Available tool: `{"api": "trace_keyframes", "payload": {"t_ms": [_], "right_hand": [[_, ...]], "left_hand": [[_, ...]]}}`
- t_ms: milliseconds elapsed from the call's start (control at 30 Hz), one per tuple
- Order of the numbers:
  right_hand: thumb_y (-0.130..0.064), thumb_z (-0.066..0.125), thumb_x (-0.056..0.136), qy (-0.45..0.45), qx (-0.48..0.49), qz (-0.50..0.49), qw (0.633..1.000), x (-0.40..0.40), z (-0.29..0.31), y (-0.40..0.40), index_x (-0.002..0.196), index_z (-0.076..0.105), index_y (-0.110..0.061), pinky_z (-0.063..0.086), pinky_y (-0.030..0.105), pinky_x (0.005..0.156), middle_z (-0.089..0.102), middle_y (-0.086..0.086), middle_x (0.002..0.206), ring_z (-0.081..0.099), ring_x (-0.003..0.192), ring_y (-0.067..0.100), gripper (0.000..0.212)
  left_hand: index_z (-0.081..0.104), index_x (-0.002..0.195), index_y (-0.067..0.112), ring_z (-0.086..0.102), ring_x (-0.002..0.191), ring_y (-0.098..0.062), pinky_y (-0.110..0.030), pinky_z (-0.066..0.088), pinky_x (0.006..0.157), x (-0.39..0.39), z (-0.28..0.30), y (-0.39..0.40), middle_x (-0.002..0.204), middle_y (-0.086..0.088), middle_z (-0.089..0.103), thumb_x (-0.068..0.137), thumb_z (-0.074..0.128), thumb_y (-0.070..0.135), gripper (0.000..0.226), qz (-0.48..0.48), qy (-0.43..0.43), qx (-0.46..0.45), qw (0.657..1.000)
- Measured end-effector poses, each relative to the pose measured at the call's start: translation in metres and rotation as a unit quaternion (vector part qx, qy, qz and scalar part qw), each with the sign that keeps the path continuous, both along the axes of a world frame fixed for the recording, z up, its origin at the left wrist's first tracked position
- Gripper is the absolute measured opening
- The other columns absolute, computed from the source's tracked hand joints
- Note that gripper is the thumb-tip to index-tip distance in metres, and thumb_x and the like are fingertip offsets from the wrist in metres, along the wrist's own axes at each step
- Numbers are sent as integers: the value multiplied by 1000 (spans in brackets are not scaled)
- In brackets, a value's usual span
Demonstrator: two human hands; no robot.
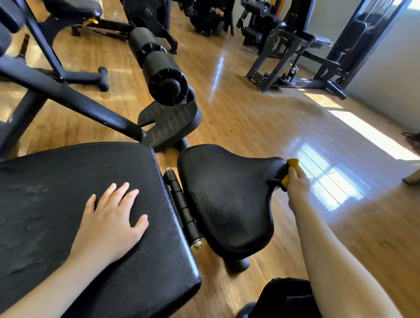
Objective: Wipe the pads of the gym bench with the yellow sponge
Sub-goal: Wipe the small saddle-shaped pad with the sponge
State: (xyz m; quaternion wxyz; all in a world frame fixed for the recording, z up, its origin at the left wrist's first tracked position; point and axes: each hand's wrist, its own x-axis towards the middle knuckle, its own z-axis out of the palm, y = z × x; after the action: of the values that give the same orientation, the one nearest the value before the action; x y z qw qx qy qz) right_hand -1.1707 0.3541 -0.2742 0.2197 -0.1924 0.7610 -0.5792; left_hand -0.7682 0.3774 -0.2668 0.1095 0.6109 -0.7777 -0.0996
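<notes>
A yellow sponge (291, 171) presses against the far right edge of the gym bench's small seat pad (226, 197), clenched in the person's right hand (297, 185). The left hand (111, 217) lies flat and empty, fingers spread, on the large back pad (83, 225) beside it. Working so close to the rim, the sponge could slide off the rounded edge and drop to the wooden floor (253, 117); the hinge (182, 205) between the pads may go unwiped.
</notes>
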Motion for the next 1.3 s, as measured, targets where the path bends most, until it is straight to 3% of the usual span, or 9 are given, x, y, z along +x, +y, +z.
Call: {"api": "trace_keyframes", "payload": {"t_ms": [233, 367, 567, 667, 767, 833, 1067, 1167, 1300], "right_hand": [[-19, 45, 94, 42, -25, -25, 998, 44, -26, 26, 137, 39, -27, 34, 33, 103, 48, 2, 137, 45, 124, 23, 45], [-21, 45, 95, 16, -29, 48, 998, 49, -26, 40, 136, 40, -28, 34, 38, 108, 45, -4, 140, 43, 127, 19, 42], [-26, 52, 91, 135, 29, 157, 978, 65, -22, 76, 122, 55, -38, 37, 39, 108, 53, -8, 133, 48, 124, 14, 33], [-13, 54, 88, 326, 35, 270, 905, 99, -15, 94, 116, 62, -26, 30, 26, 105, 52, -8, 132, 45, 125, 14, 33], [-21, 49, 84, 473, 40, 421, 773, 146, -16, 98, 115, 63, -27, 29, 34, 107, 55, -4, 131, 47, 125, 18, 35], [-25, 42, 84, 528, 35, 444, 723, 150, -17, 91, 116, 60, -28, 27, 39, 105, 56, 1, 132, 50, 124, 23, 37], [-19, 46, 94, 450, 159, 295, 828, 100, 6, 31, 132, 47, -25, 19, 37, 114, 40, 4, 145, 29, 138, 24, 39], [-21, 45, 93, 486, 195, 272, 807, 130, 7, 30, 133, 45, -21, 16, 38, 112, 34, 4, 148, 25, 139, 26, 39], [-19, 45, 91, 529, 126, 387, 745, 170, -4, 54, 134, 44, -22, 21, 41, 113, 36, 6, 147, 30, 137, 27, 43]], "left_hand": [[27, 143, 24, 4, 143, -14, -41, 6, 115, 0, 1, 1, 155, 4, 16, 90, 38, 48, 60, -3, -8, -4, 1000], [28, 143, 23, 5, 143, -15, -42, 7, 115, 0, 1, 1, 155, 3, 17, 90, 39, 48, 60, -6, -4, -6, 1000], [26, 144, 24, 4, 143, -15, -42, 6, 116, 0, 1, 1, 155, 3, 15, 90, 35, 49, 60, -6, -8, -6, 1000], [26, 144, 23, 3, 144, -16, -42, 5, 116, 1, 0, 1, 155, 3, 15, 90, 36, 49, 61, -5, 0, -4, 1000], [25, 144, 23, 3, 144, -16, -42, 5, 116, 2, 0, 0, 156, 3, 14, 90, 35, 49, 61, -7, 1, -2, 1000], [26, 144, 23, 3, 144, -16, -42, 4, 116, 2, 0, 0, 156, 2, 15, 90, 35, 49, 61, -10, 7, 1, 1000], [26, 144, 23, 4, 144, -16, -43, 4, 116, 3, -1, 0, 156, 2, 15, 90, 36, 49, 61, -10, 10, 0, 1000], [25, 144, 24, 3, 144, -16, -43, 4, 116, 2, -2, -1, 156, 3, 14, 90, 35, 49, 61, -11, 7, 0, 1000], [24, 144, 24, 2, 144, -16, -43, 3, 116, 3, -3, -1, 156, 3, 14, 90, 36, 49, 61, -9, 8, 0, 1000]]}}
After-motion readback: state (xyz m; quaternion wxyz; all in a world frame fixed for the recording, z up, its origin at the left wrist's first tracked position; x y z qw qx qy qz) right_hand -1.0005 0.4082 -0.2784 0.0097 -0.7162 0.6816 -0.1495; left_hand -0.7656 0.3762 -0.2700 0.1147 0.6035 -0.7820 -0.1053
